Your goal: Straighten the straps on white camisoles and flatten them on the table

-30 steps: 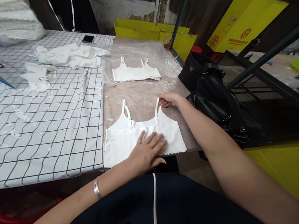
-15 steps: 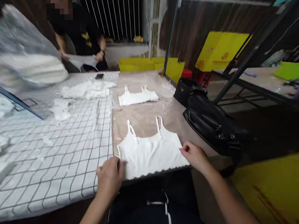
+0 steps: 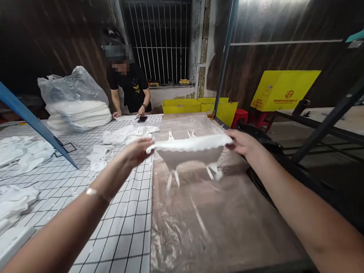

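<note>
One white strapped top [image 3: 190, 144], held stretched above the clear plastic sheet [image 3: 180, 241] on the table, scalloped edge uppermost, straps hanging downward, blurred. Left hand [image 3: 140, 150]: fingers closed on one end of that edge. Right hand [image 3: 240, 142]: fingers closed on the opposite end. Behind, partly hidden: a second white top, its straps [image 3: 170, 135] showing. To the left: checked cloth [image 3: 125, 219], bearing crumpled white fabric [image 3: 127, 135] and a phone [image 3: 142, 119]. To the right: black bag [image 3: 257, 139]. Beyond: a co-worker [image 3: 130, 86], standing.

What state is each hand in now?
Left hand: closed, holding one side of the white top.
Right hand: closed, holding its other side.
</note>
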{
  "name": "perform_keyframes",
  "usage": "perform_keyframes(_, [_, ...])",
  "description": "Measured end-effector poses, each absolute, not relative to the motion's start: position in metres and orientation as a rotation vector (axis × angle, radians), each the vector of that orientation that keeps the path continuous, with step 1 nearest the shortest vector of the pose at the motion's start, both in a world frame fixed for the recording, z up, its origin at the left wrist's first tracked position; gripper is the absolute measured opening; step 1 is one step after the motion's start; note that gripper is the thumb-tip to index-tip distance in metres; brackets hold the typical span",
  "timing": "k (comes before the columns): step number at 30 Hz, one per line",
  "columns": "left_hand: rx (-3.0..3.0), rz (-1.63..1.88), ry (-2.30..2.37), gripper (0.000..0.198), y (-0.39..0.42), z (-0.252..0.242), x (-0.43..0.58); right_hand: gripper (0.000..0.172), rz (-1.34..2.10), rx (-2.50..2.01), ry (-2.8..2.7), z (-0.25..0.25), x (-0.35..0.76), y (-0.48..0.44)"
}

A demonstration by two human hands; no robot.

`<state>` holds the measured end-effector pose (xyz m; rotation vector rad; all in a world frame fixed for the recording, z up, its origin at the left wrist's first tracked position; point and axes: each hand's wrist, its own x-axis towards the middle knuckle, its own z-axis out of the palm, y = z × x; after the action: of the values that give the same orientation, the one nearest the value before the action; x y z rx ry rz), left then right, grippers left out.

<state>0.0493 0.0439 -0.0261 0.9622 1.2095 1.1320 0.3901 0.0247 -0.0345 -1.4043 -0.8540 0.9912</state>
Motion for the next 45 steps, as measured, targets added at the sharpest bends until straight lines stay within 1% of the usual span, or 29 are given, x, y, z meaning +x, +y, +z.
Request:
perform_keyframes(2, [1.051,1.219,1.210,0.005,0.095,-0.002,0.061,0.024,0.929,-1.404,-0.878,-0.011,0.395,0.081])
perform_keyframes(4, [1.076,1.258,1.257,0.010,0.138,0.005,0.073,0.024,0.902,-1.431,-0.888,-0.002,0.399,0.126])
perform_keyframes(5, [1.076,1.252,1.293,0.015,0.156,0.002,0.078,0.024,0.894,-1.462,-0.893,-0.004,0.401,0.144])
perform_keyframes(7, [1.067,1.169,1.383,0.026,0.183,-0.021,0.087,0.026,0.881,-1.558,-0.896,-0.025,0.402,0.170])
perform_keyframes(9, [1.068,1.047,1.484,0.033,0.201,-0.058,0.095,0.029,0.862,-1.688,-0.892,-0.060,0.402,0.184])
perform_keyframes(12, [1.124,0.878,1.604,0.030,0.212,-0.118,0.101,0.033,0.798,-1.893,-0.897,-0.116,0.405,0.188])
perform_keyframes(13, [1.157,0.831,1.635,0.032,0.213,-0.135,0.102,0.033,0.762,-1.953,-0.911,-0.131,0.407,0.186])
perform_keyframes(16, [1.285,0.708,1.723,0.036,0.215,-0.165,0.104,0.031,0.619,-2.079,-0.991,-0.157,0.413,0.181])
perform_keyframes(20, [1.479,0.636,1.795,0.030,0.228,-0.168,0.100,0.033,0.447,-2.146,-1.161,-0.169,0.422,0.182])
perform_keyframes(24, [1.628,0.808,1.918,0.010,0.253,-0.158,0.073,0.024,0.161,-2.154,-1.336,-0.181,0.429,0.186])
perform_keyframes(25, [1.642,0.856,1.958,0.009,0.259,-0.157,0.064,0.022,0.103,-2.106,-1.352,-0.183,0.429,0.186])
perform_keyframes(28, [1.623,0.928,2.048,0.014,0.271,-0.161,0.034,0.026,-0.009,-1.890,-1.424,-0.184,0.428,0.178])
perform_keyframes(31, [1.525,0.987,2.065,0.019,0.277,-0.164,0.013,0.032,0.003,-1.734,-1.523,-0.174,0.421,0.158])
perform_keyframes(33, [1.433,1.094,2.037,0.016,0.280,-0.156,0.002,0.036,0.025,-1.688,-1.558,-0.163,0.416,0.139])
perform_keyframes(35, [1.346,1.245,1.971,0.014,0.281,-0.134,-0.007,0.039,0.036,-1.665,-1.551,-0.152,0.412,0.116])
perform_keyframes(39, [1.278,1.521,1.734,0.012,0.274,-0.063,-0.020,0.044,0.088,-1.598,-1.469,-0.135,0.400,0.078])
perform_keyframes(42, [1.302,1.587,1.527,0.014,0.248,-0.004,-0.019,0.046,0.209,-1.493,-1.428,-0.125,0.377,0.061])
perform_keyframes(45, [1.350,1.535,1.349,0.017,0.205,0.040,-0.007,0.045,0.360,-1.329,-1.419,-0.110,0.340,0.053])
